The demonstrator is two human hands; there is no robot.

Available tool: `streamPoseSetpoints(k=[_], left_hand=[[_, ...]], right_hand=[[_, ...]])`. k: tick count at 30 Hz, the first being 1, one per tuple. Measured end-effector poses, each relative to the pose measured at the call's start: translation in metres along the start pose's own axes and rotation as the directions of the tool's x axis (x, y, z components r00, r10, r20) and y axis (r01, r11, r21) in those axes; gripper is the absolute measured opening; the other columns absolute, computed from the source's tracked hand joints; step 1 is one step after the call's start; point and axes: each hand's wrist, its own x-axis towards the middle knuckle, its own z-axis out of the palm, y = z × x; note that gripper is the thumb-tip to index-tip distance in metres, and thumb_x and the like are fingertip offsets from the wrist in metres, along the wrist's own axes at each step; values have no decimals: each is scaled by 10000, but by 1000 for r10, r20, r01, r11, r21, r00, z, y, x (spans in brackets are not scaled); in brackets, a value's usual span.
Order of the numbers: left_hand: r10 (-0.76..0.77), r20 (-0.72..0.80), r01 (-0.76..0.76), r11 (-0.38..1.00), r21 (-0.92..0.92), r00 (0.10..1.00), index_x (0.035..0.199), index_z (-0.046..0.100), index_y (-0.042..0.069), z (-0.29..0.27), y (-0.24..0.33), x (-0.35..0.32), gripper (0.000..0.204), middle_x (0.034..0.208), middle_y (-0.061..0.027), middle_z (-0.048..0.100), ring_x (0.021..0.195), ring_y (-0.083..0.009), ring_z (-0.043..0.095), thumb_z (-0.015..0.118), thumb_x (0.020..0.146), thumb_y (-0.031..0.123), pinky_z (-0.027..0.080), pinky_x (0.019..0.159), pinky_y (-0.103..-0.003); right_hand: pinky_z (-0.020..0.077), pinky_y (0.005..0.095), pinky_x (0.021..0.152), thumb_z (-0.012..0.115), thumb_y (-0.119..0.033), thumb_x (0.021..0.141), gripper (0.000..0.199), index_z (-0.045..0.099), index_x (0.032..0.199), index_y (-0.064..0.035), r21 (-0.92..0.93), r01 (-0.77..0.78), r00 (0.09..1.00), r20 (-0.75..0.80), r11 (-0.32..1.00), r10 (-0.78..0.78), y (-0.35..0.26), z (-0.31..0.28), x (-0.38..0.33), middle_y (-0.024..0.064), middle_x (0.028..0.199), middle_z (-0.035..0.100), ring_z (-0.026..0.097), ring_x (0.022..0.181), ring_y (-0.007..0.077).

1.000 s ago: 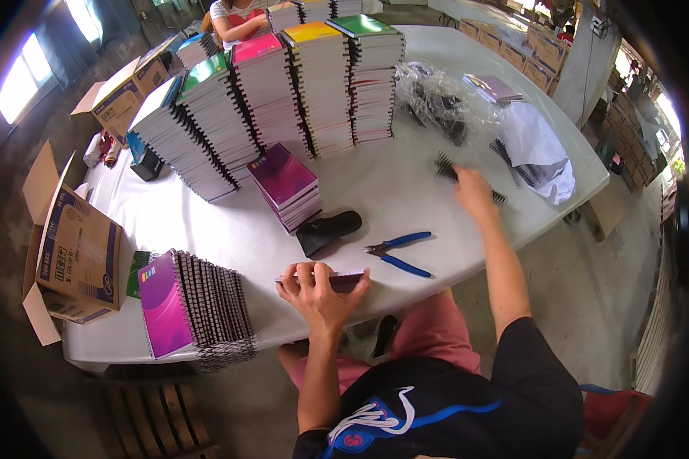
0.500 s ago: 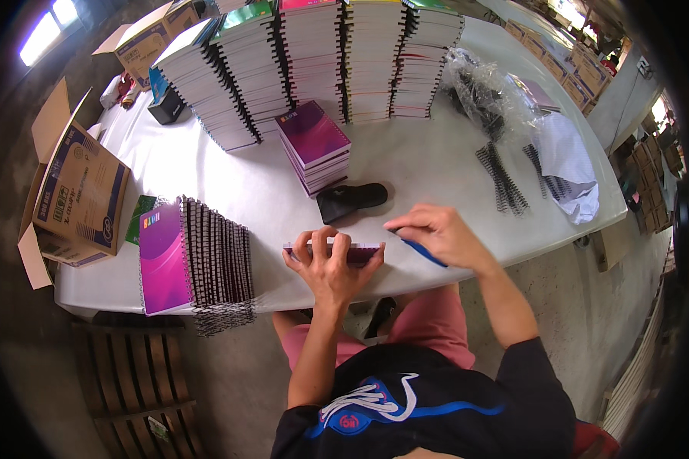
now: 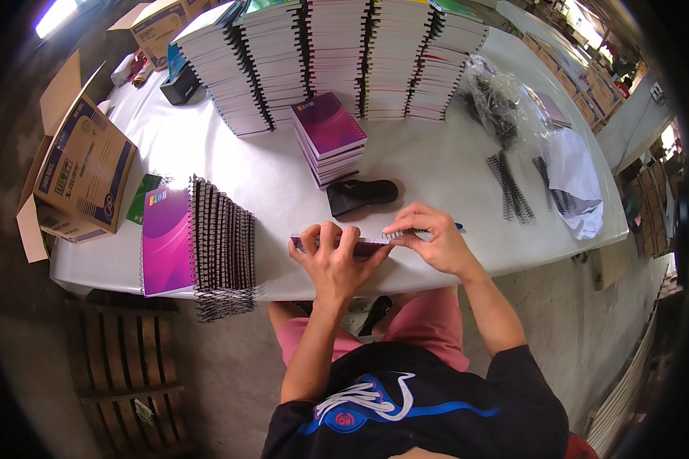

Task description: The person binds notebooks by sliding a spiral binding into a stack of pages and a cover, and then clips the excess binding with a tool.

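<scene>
Head view: at the near edge of the bench (image 3: 452,164), just in front of the person, lies a purple pad (image 3: 364,246), its long side running along that edge. The left hand (image 3: 334,256) lies flat on it, fingers spread wide and pressing down, which looks meant to keep the sheets from sliding. The right hand (image 3: 436,239) is at the pad's right end, fingers pinched narrow on a thin wire coil (image 3: 400,233) set against the pad's far side; the fine pinch suits lining the wire up with the punched holes, though the holes themselves are too small to see. A blue tool handle (image 3: 457,226) peeks out just behind that hand, near for a quick grab.

Just behind the pad sits a black tool (image 3: 362,194), then a short purple stack (image 3: 329,138). Tall stacks (image 3: 337,57) line the far edge. At the near left corner a row of bound books (image 3: 195,245) overhangs the edge, spirals fanned to the right. Loose coils (image 3: 511,187) and a plastic bag (image 3: 505,99) lie toward the right edge, on the right hand's side. A carton (image 3: 80,180) stands off the left edge.
</scene>
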Motion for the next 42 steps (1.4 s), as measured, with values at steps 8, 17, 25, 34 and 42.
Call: streamPoseSetpoints(k=[8,17,25,34,42], left_hand=[[1,-2,-1,1000,9,1000,725,581,180,1,-2,0,477,839,11,504,912,-219,467,785,528,563,277,832,-466],[24,38,-25,1000,16,999,797,610,197,-5,-3,0,418,825,23,510,897,-208,467,755,588,529,295,798,-434],[48,67,-45,998,-36,997,897,618,136,-9,-9,-5,460,879,-28,519,927,-242,456,759,632,485,314,841,-423],[112,91,-99,986,-135,990,781,582,95,-18,-12,3,479,931,-59,500,943,-272,443,769,614,504,321,860,-437],[80,66,-69,985,-159,995,722,545,64,-18,-11,4,538,944,-77,483,936,-285,426,764,606,541,311,903,-473]], right_hand=[[475,269,721,715,33,732,218,720,927,-62,83,-1,1000,20,997,0,3,-6,-1,51,885,632,590,807,150],[467,298,680,679,-64,798,320,632,1114,-68,-25,-245,933,268,969,242,-14,-15,1,82,830,629,587,720,191],[475,339,730,577,-95,876,303,558,1177,-61,-217,-21,961,264,976,79,-18,-10,-5,128,896,620,608,790,240],[484,349,800,590,-111,820,336,588,1154,-68,-652,386,922,261,653,-285,38,4,63,153,1040,638,618,926,295],[481,424,888,568,-96,867,295,536,1155,-39,796,-55,987,135,603,-89,57,-15,47,187,1113,629,613,1001,299]])
